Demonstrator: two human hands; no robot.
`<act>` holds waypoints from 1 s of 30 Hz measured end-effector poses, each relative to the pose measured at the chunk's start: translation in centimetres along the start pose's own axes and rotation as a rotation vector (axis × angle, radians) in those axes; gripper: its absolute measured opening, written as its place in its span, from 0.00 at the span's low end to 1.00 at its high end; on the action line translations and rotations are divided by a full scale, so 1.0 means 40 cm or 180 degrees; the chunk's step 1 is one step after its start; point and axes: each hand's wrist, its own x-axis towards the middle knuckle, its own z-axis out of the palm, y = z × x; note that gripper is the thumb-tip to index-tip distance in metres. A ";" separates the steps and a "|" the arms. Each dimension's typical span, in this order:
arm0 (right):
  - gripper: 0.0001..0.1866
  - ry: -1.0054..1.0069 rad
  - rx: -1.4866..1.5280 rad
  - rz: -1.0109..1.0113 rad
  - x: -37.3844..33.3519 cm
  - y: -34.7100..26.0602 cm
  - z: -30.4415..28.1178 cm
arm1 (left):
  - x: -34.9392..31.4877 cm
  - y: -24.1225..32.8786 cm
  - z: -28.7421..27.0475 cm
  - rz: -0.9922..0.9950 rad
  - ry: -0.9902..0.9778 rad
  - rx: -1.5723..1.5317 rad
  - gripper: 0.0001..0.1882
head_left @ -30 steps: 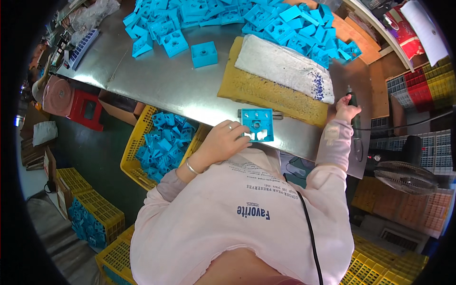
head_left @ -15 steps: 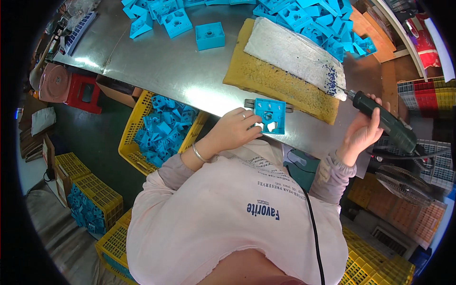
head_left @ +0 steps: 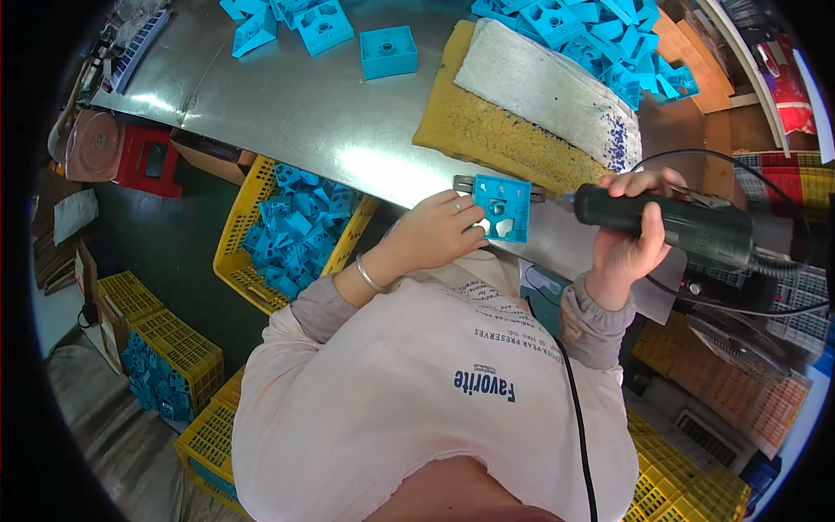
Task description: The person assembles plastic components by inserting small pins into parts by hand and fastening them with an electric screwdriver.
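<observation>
My left hand point(head_left: 435, 230) holds the left side of a square blue plastic housing point(head_left: 515, 193) at the table's near edge. The housing's hollow side faces up, and a metal bar point(head_left: 464, 183) shows on both sides of it. My right hand point(head_left: 628, 252) is wrapped round a dark electric screwdriver point(head_left: 687, 228), its cable trailing off to the right. The screwdriver lies nearly level, tip pointing left toward the housing and apart from it. Beyond, small dark screws point(head_left: 617, 143) lie scattered on a folded white cloth point(head_left: 539, 74), on top of a yellow pad point(head_left: 478, 130).
More blue housings point(head_left: 600, 43) are heaped at the table's far right, with a few point(head_left: 389, 52) at the far middle. A yellow crate point(head_left: 230, 248) of blue parts stands below the table's left edge. A black cable point(head_left: 574, 418) runs down my front.
My right hand has brought the screwdriver left and nearer, from the screws on the cloth to beside the housing. My left hand stays on the housing. The view has shifted slightly.
</observation>
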 end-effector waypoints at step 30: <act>0.35 -0.0216 0.0039 0.0500 -0.014 0.184 0.130 | 0.028 -0.034 0.017 -0.1173 0.0502 -0.0859 0.44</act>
